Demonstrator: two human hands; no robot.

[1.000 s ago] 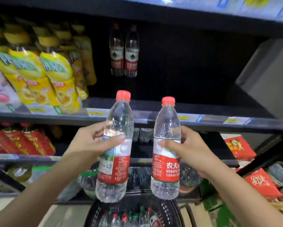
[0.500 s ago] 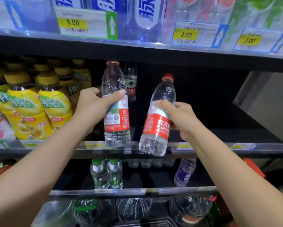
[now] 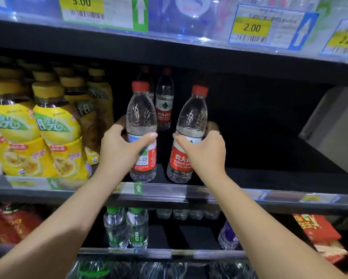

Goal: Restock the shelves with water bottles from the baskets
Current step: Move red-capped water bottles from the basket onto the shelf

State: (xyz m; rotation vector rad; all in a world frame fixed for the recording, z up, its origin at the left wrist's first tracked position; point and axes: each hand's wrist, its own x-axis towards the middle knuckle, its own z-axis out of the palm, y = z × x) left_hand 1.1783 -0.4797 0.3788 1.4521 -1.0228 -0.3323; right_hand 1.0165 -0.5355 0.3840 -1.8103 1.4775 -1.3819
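The left bottle [image 3: 141,113] is gripped upright, cap up, by the left hand [image 3: 118,152] at the middle shelf's [image 3: 189,192] front edge; the right bottle [image 3: 193,115], just beside it, is clasped by the right hand [image 3: 205,154], cap tilted slightly rightward. Fingers [image 3: 147,137] are curled round both bottles, whose bases seem to touch the shelf

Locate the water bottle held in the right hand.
Head view, centre: the water bottle is gripped by the right hand at the front of the middle shelf, just right of the second bottle in the left hand.
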